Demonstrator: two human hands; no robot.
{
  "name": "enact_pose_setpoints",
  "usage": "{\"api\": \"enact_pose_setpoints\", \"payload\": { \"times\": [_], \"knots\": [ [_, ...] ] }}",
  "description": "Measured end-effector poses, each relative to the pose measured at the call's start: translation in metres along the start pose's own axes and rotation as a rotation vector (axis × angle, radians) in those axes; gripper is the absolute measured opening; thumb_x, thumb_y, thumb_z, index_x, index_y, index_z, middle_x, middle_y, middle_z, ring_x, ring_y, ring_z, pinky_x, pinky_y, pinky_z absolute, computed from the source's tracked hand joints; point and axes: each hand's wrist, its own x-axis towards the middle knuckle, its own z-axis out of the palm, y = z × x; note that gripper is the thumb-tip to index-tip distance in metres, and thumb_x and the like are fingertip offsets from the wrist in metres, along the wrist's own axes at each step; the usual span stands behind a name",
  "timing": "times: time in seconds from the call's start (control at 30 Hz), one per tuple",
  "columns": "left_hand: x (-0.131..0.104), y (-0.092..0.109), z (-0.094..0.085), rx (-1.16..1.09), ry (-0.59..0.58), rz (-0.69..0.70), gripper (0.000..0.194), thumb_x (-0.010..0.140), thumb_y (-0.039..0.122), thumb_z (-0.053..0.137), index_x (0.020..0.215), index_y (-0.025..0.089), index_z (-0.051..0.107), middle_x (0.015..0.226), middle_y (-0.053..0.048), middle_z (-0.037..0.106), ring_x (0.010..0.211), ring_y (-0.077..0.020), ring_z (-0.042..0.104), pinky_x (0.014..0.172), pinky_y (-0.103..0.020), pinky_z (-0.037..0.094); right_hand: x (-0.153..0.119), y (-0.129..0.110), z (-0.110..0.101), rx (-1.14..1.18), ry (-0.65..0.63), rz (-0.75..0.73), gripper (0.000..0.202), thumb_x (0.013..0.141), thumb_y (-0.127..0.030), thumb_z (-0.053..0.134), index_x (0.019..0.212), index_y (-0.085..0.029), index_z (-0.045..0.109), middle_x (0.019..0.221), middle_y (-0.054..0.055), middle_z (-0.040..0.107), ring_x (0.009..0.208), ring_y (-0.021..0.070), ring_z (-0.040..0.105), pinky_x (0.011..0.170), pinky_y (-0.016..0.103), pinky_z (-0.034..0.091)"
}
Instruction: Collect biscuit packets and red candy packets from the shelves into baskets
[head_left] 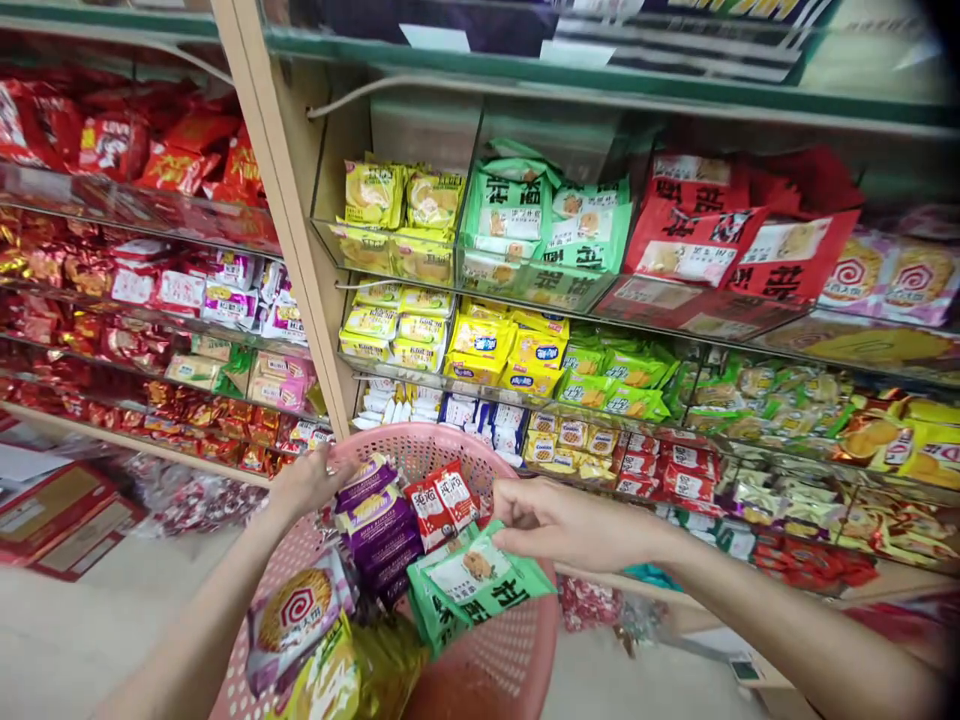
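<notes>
Shiny and crumpled, a yellow-gold packet (pixel 375 665) lies nearest, in the near part of a pink basket (pixel 517 640) whose plastic wall is pierced with small holes. Just left and beyond it rests a lilac packet (pixel 296 615) printed with a round biscuit and a red spiral. Purple packs (pixel 382 545) are stacked farther in, with red packs (pixel 442 505) beside them on the right. On the right side of the basket is a mint-green packet (pixel 480 580), flat and glossy, with bold black characters and a biscuit on a white panel; its lower part hangs over the inside of the basket

The right hand (pixel 547 520) comes in from the right, palm turned down, thumb and curled fingers pinched together on the packet's far edge. The left hand (pixel 311 485) reaches in from the near left, forearm slanting away, its fingers closed over the basket's left rim, their tips partly hidden. Beyond stand glass-fronted shelves (pixel 517 385), where similar mint-green packets (pixel 544 215) sit between yellow packets (pixel 401 220) on the left and large red packets (pixel 739 240) on the right
</notes>
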Motion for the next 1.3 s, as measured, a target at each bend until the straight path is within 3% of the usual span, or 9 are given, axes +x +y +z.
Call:
{"api": "enact_pose_setpoints", "payload": {
  "times": [0.17, 0.37, 0.5, 0.67, 0.97, 1.3],
  "knots": [
    [-0.002, 0.000, 0.002, 0.012, 0.006, 0.001, 0.068, 0.077, 0.065, 0.026, 0.114, 0.012, 0.045, 0.100, -0.019, 0.065, 0.093, -0.0332, 0.061, 0.072, -0.037, 0.044, 0.004, 0.011, 0.014, -0.077, -0.101, -0.030, 0.010, 0.082, -0.023, 0.048, 0.076, -0.017, 0.044, 0.069, -0.005, 0.041, 0.061, 0.0063, 0.036, 0.053, 0.019, 0.027],
    [-0.002, 0.000, 0.006, 0.010, 0.018, 0.005, 0.065, 0.077, 0.064, 0.027, 0.112, 0.013, 0.046, 0.099, -0.019, 0.065, 0.092, -0.0324, 0.062, 0.071, -0.036, 0.044, 0.008, 0.005, 0.029, -0.294, -0.237, -0.085, 0.008, 0.083, -0.026, 0.050, 0.082, -0.017, 0.051, 0.068, -0.003, 0.049, 0.061, 0.0074, 0.043, 0.050, 0.019, 0.027],
    [-0.002, 0.001, 0.007, 0.019, 0.014, 0.005, 0.063, 0.077, 0.061, 0.028, 0.113, 0.013, 0.046, 0.098, -0.018, 0.066, 0.090, -0.0319, 0.062, 0.070, -0.036, 0.045, 0.015, 0.004, 0.054, -0.582, -0.299, -0.133, 0.012, 0.083, -0.026, 0.049, 0.089, -0.018, 0.056, 0.065, -0.001, 0.057, 0.053, 0.0106, 0.048, 0.044, 0.022, 0.025],
    [-0.004, 0.005, 0.005, 0.007, 0.008, 0.007, 0.063, 0.079, 0.060, 0.026, 0.114, 0.012, 0.045, 0.096, -0.018, 0.066, 0.092, -0.0324, 0.062, 0.071, -0.037, 0.045, 0.025, 0.008, 0.093, -0.835, -0.324, -0.250, 0.018, 0.077, -0.009, 0.049, 0.093, -0.014, 0.056, 0.065, 0.003, 0.065, 0.048, 0.0146, 0.056, 0.036, 0.024, 0.025],
    [-0.004, 0.010, 0.003, 0.014, -0.021, 0.008, 0.064, 0.078, 0.061, 0.025, 0.114, 0.012, 0.045, 0.096, -0.018, 0.066, 0.092, -0.0332, 0.062, 0.072, -0.038, 0.045, 0.038, 0.021, 0.139, -0.951, -0.299, -0.230, 0.008, 0.079, -0.010, 0.052, 0.083, -0.013, 0.058, 0.069, 0.003, 0.067, 0.059, 0.0182, 0.065, 0.039, 0.029, 0.041],
    [-0.006, 0.014, 0.002, 0.031, -0.031, 0.021, 0.065, 0.079, 0.060, 0.025, 0.117, 0.010, 0.043, 0.097, -0.020, 0.066, 0.093, -0.0334, 0.061, 0.072, -0.037, 0.044, 0.051, 0.012, 0.151, -0.932, -0.390, -0.264, 0.011, 0.082, -0.018, 0.052, 0.080, -0.015, 0.063, 0.077, 0.008, 0.069, 0.066, 0.0214, 0.066, 0.046, 0.033, 0.046]
  ]
}}
